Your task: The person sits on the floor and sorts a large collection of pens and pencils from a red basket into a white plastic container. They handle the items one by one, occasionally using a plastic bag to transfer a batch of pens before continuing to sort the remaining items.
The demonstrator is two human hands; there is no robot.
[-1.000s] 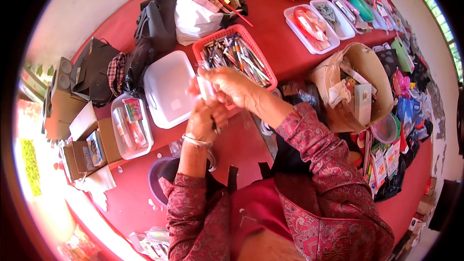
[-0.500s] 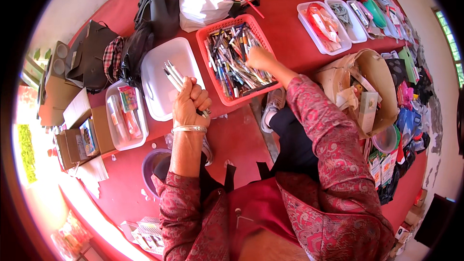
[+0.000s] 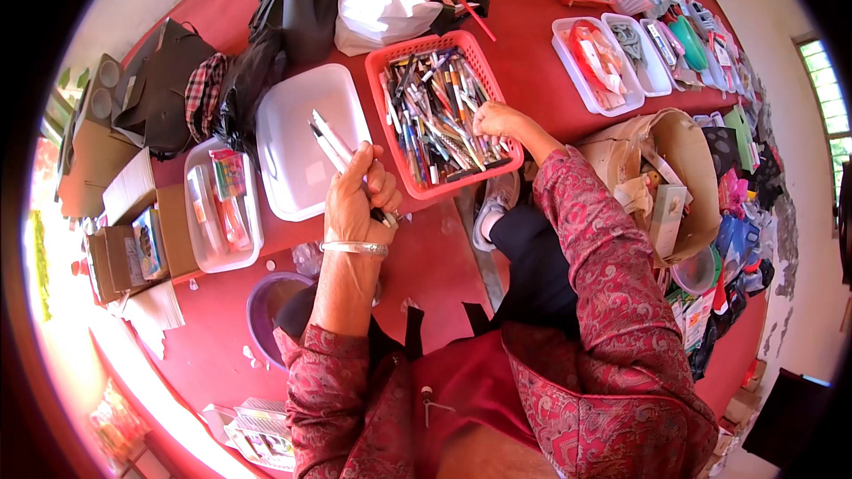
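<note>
A small bunch of pens (image 3: pixel 330 144) is gripped in the closed left hand (image 3: pixel 359 195), tips angled up-left over the empty white tray (image 3: pixel 306 151). A metal bangle (image 3: pixel 353 248) is worn on that wrist. The right hand (image 3: pixel 499 121) is laid in the red basket (image 3: pixel 444 115), fingers curled down among the loose pens and markers (image 3: pixel 430 111) at its right side; whether one is pinched cannot be told. The basket is set on the red table (image 3: pixel 426 257), just right of the white tray. A clear box with small packets (image 3: pixel 222 204) is placed left of the tray. A white plastic bag (image 3: pixel 377 4) is seen behind the basket, a brown paper bag (image 3: pixel 683 168) to the right.
</note>
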